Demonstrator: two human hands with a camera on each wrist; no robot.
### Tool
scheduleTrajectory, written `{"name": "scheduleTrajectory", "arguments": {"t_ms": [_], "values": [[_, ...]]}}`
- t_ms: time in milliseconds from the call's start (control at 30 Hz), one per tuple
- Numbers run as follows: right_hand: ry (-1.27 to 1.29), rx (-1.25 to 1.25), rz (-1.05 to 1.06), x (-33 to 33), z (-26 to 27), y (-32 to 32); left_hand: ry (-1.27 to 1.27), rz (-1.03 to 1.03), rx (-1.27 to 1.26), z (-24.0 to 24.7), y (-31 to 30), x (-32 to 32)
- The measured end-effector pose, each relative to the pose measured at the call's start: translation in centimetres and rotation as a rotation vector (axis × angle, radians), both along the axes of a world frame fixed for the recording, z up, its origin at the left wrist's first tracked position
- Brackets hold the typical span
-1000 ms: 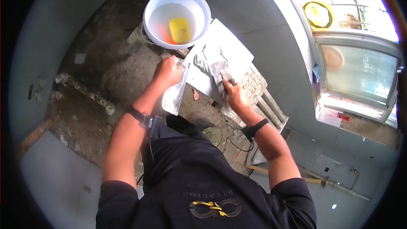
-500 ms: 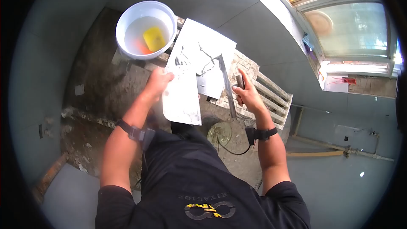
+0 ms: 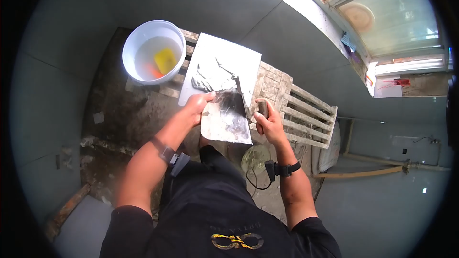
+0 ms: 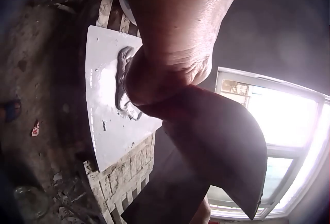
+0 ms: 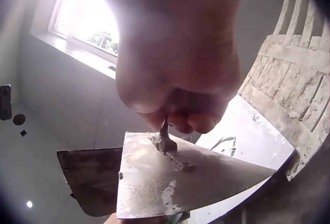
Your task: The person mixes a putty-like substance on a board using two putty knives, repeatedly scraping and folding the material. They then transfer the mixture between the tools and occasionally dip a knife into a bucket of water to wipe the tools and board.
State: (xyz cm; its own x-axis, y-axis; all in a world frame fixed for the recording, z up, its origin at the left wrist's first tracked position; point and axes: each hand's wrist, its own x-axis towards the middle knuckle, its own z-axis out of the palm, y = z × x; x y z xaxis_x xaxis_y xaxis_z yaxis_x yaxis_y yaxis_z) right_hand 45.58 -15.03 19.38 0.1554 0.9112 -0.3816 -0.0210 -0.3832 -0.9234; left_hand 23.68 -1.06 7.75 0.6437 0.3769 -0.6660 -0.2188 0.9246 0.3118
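Note:
My left hand (image 3: pixel 204 101) pinches the edge of a wide steel scraper blade (image 3: pixel 225 122) and holds it level in front of me; the left wrist view shows this blade (image 4: pixel 216 146) dark from below. My right hand (image 3: pixel 264 116) grips the handle of a second trowel (image 3: pixel 240 96), whose blade (image 5: pixel 180 183) stands on edge against the first blade (image 5: pixel 90 177). Behind both lies a white board (image 3: pixel 222 62) with a smear of grey putty (image 3: pixel 204 80), seen again as putty (image 4: pixel 124 74) on the board (image 4: pixel 111 121).
A white bucket (image 3: pixel 131 64) of water with a yellow sponge (image 3: pixel 165 60) stands left of the board. Board and bucket rest on a wooden pallet (image 3: pixel 306 114) over rough concrete floor (image 3: pixel 119 110). Grey walls surround it, with a window (image 3: pixel 392 14) at the upper right.
My left hand has turned its blade flatter and raised it toward the board. My right hand has brought its trowel leftward until its blade meets the other one.

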Motion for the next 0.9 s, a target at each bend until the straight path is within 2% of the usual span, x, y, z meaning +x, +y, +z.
{"name": "scheduleTrajectory", "arguments": {"t_ms": [267,300,467,667,767,867,900], "values": [[-0.489,0.051,0.316,2.8,0.9,0.0,-0.071,0.095,0.119,-4.1,0.1,-0.4],[-0.503,0.048,0.331,3.0,1.2,-0.1,-0.224,0.119,0.026,-3.8,-0.1,-0.4],[-0.546,-0.049,0.385,3.6,3.4,0.4,-0.210,0.154,0.061,-2.7,0.1,0.1],[-0.624,0.134,0.391,4.5,3.3,-0.6,-0.291,0.130,0.106,-1.9,0.3,0.7],[-0.624,-0.030,0.411,4.7,5.1,-0.9,-0.247,0.124,0.171,-2.6,0.6,0.9],[-0.672,-0.018,0.402,6.1,5.1,-2.1,-0.283,0.152,0.202,-1.7,1.0,1.4],[-0.752,-0.009,0.451,6.7,5.2,-2.2,-0.308,0.142,0.125,-0.6,1.4,1.5]]}}
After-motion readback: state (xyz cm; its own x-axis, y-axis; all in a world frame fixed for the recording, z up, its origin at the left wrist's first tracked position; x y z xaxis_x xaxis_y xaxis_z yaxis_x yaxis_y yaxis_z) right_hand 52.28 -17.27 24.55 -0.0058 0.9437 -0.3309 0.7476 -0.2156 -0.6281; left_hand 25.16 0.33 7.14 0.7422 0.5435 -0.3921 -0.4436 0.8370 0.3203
